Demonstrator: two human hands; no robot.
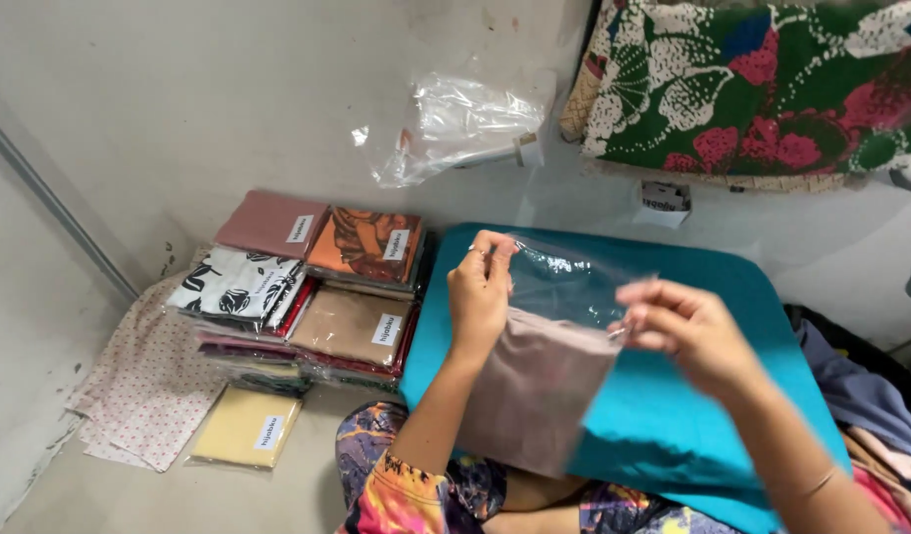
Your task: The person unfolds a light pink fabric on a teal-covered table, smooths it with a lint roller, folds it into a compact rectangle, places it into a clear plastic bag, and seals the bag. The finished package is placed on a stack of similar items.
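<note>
**Folded cloth half inside a clear sleeve, both hands on the bag mouth**

Landmark: the teal cushion (673, 396) across the lap. I place everything from it.

- Beyond the cushion, against the wall: a floral green-and-red fabric (762, 79), and to its left a loose crumpled plastic bag (455, 124).
- Left of the cushion, on the floor: a stack of packaged folded cloths (307, 287), each in a clear sleeve with a small white label; a single yellow packet (246, 427) lies nearer me, beside a dotted cloth (144, 386).
- Over the cushion's near left part: the clear plastic sleeve (564, 282) with a folded taupe cloth (540, 391) hanging in it, lower end dangling past the cushion edge.
- Left hand (480, 292) is pinched closed on the sleeve's upper left edge. Right hand (688, 331) is pinched narrow on the upper right edge, so the mouth is stretched between them.

Handling judgement: the cloth looks light, soft and floppy; the film is thin, slick and crinkly, likely to slip or tear if pulled hard. Best grip is at the two mouth corners.
</note>
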